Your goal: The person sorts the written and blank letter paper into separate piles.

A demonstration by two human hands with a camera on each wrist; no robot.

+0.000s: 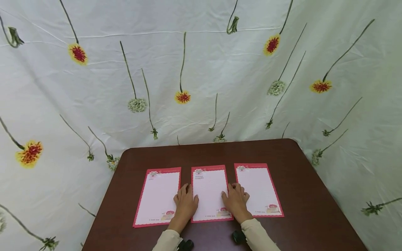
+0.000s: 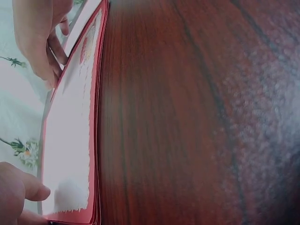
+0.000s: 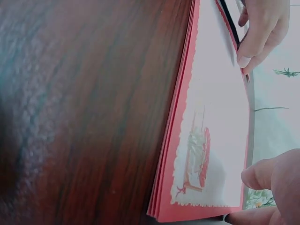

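Three paper stacks with pink-red borders lie in a row on the table: a left stack (image 1: 157, 198), a middle stack (image 1: 208, 198) and a right stack (image 1: 255, 188). My left hand (image 1: 185, 205) rests at the middle stack's left edge, its fingers reaching forward and its thumb (image 2: 35, 187) over the paper. At the opposite edge is my right hand (image 1: 236, 202), fingers along the side and thumb (image 3: 258, 173) over the sheet. In the right wrist view, layered edges show several sheets in the middle stack (image 3: 215, 140). Small text marks the tops of the left and middle sheets.
The dark brown wooden table (image 1: 301, 195) has rounded far corners. Behind and beside it hangs a white cloth (image 1: 201, 69) printed with flowers. A black wrist device (image 1: 238, 237) shows by the right cuff, and another (image 1: 186, 245) by the left.
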